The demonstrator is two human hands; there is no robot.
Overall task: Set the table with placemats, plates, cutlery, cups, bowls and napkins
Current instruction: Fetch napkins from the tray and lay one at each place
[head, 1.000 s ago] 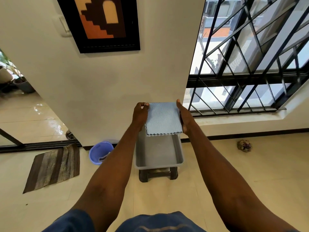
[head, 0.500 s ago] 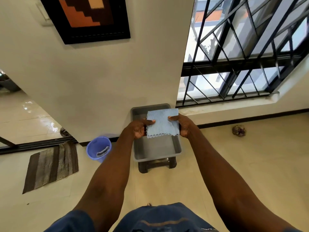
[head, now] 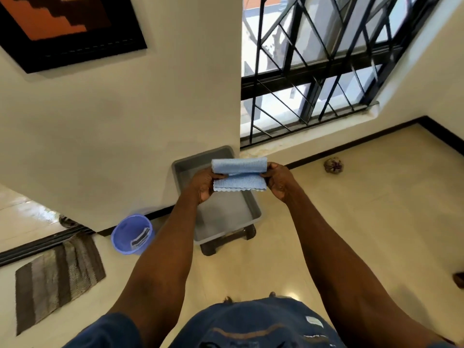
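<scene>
We grasp the folded blue napkin at both ends: left hand and right hand each pinch it. It is held above the grey tub.

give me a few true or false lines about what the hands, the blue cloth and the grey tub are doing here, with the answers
1. Both hands grip the blue cloth, the left hand at one end and the right hand at the other. True.
2. The cloth lies flat in the bottom of the grey tub. False: it is held in the air above the tub.
3. The cloth is partly folded or rolled over. True.
4. The purple bucket sits inside the tub. False: it stands on the floor beside it.
5. The tub rests on a low dark stand. True.
</scene>
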